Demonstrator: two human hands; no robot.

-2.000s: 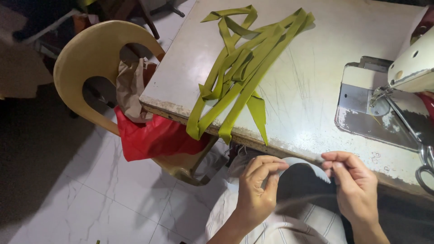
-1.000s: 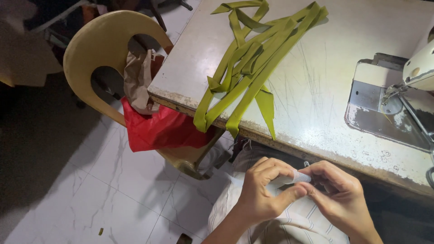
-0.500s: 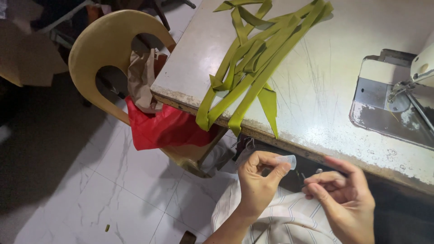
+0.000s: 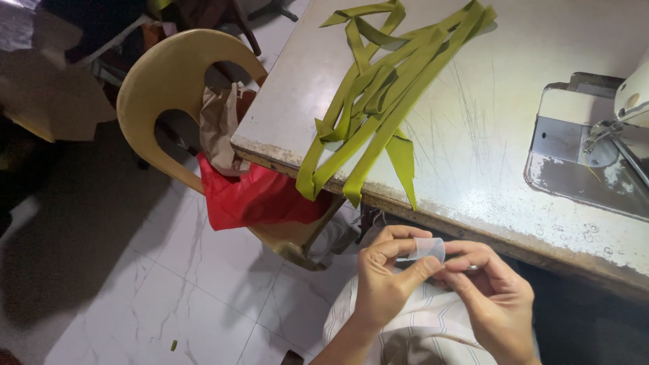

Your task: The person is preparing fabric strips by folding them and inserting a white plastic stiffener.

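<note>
My left hand [image 4: 385,280] pinches a small translucent white piece of mesh [image 4: 427,249] between thumb and forefinger, below the table's front edge. My right hand [image 4: 493,297] meets it from the right, its fingertips closed on the same piece. Both hands hover over my lap, which is covered by striped cloth [image 4: 419,331]. Up on the table lies a bundle of olive-green fabric strips [image 4: 385,88], several ends hanging over the edge.
The worn white table [image 4: 487,135] carries a sewing machine's metal plate [image 4: 581,155] at the right. A tan plastic chair [image 4: 169,88] at the left holds red cloth [image 4: 253,196] and a brown paper bag [image 4: 220,128]. White tiled floor [image 4: 135,297] lies below.
My hands have come together on the small mesh piece, after being slightly apart half a second ago. The camera view shifted a little; the green strips stay where they were.
</note>
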